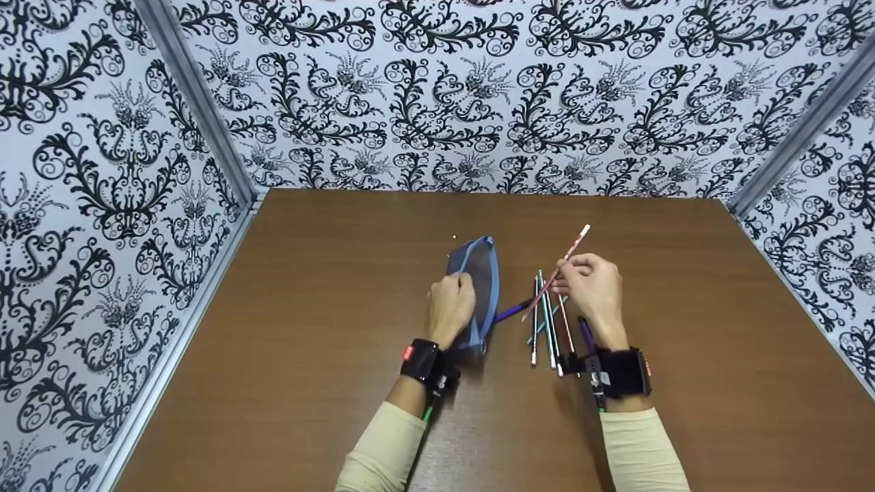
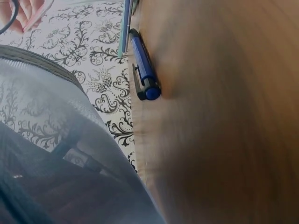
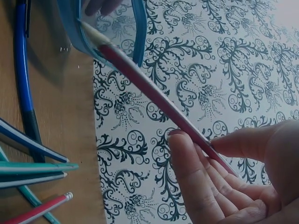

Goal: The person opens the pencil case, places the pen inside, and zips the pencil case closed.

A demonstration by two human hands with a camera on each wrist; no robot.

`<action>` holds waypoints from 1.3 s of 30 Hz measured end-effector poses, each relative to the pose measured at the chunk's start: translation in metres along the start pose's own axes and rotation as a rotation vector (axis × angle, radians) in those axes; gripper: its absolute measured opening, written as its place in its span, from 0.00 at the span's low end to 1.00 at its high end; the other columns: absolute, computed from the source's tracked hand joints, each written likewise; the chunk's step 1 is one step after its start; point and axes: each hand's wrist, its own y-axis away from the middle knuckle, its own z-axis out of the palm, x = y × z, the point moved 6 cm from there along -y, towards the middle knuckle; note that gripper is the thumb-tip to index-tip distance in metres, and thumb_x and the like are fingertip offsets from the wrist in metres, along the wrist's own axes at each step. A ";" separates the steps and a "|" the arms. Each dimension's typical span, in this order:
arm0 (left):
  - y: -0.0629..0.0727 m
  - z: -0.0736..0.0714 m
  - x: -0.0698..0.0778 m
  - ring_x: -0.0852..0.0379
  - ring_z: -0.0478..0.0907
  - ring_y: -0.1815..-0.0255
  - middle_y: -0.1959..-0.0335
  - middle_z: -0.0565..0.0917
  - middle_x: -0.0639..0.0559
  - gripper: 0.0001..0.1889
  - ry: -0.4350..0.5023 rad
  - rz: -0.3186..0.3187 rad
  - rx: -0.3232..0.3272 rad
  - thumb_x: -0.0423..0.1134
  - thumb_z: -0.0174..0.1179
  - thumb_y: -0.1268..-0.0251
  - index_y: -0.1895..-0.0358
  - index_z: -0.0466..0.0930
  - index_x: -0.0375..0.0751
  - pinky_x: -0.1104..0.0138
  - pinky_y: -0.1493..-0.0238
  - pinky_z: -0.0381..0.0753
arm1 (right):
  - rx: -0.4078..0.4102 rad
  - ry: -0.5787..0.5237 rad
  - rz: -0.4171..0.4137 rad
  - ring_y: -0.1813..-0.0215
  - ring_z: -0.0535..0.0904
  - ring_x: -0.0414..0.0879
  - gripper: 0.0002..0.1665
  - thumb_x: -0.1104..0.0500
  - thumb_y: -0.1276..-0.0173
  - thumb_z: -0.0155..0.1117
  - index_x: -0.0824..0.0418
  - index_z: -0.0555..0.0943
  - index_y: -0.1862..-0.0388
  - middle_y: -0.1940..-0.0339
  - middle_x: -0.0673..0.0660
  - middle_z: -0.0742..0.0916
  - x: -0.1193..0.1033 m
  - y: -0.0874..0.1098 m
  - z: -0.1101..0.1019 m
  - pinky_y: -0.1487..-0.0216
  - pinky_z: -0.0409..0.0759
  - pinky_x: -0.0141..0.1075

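Note:
My left hand (image 1: pixel 451 304) grips a dark mesh pencil pouch (image 1: pixel 484 273) with light blue edging by its near side. The pouch's mouth gapes toward the right, and its see-through mesh (image 2: pixel 93 135) fills the lower left of the left wrist view. Between thumb and fingers, my right hand (image 1: pixel 596 290) pinches a red pencil (image 1: pixel 573 247), raised over the other pencils and slanted. Its white end points up and away. In the right wrist view the sharpened tip of this red pencil (image 3: pixel 149 91) overlaps the pouch's blue rim (image 3: pixel 138 32).
Several pencils (image 1: pixel 549 335) lie loosely together on the wooden table (image 1: pixel 328 273), under and beside my right hand. A blue pen (image 1: pixel 511 312) lies between them and the pouch. Another dark pen (image 1: pixel 586 333) is by my right wrist. Patterned walls (image 1: pixel 437 102) enclose the table's back and sides.

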 end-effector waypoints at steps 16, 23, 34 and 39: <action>0.001 0.008 0.010 0.37 0.84 0.57 0.62 0.87 0.35 0.22 0.038 -0.052 0.060 0.45 0.41 0.26 0.82 0.71 0.44 0.48 0.58 0.80 | 0.010 -0.149 0.004 0.75 0.87 0.42 0.11 0.67 0.29 0.60 0.78 0.76 0.56 0.68 0.67 0.89 -0.004 0.001 0.019 0.66 0.86 0.35; 0.003 0.006 0.008 0.38 0.84 0.56 0.60 0.87 0.35 0.22 0.042 -0.080 0.059 0.46 0.41 0.27 0.81 0.73 0.44 0.50 0.58 0.80 | 0.064 -0.234 -0.021 0.75 0.87 0.43 0.10 0.69 0.30 0.59 0.79 0.76 0.57 0.73 0.61 0.89 -0.009 0.003 0.012 0.65 0.86 0.37; 0.006 0.006 0.006 0.38 0.85 0.55 0.59 0.88 0.38 0.22 0.026 -0.069 0.075 0.45 0.41 0.27 0.82 0.73 0.44 0.47 0.58 0.80 | 0.051 -0.323 0.000 0.74 0.88 0.44 0.06 0.71 0.30 0.57 0.78 0.74 0.60 0.75 0.58 0.88 -0.006 0.007 0.028 0.63 0.87 0.37; 0.007 0.007 0.008 0.37 0.84 0.55 0.59 0.87 0.36 0.22 0.037 -0.068 0.073 0.45 0.41 0.26 0.81 0.74 0.43 0.48 0.56 0.80 | 0.013 -0.312 0.022 0.73 0.88 0.46 0.06 0.71 0.30 0.57 0.77 0.75 0.60 0.74 0.60 0.88 -0.004 0.009 0.038 0.63 0.87 0.37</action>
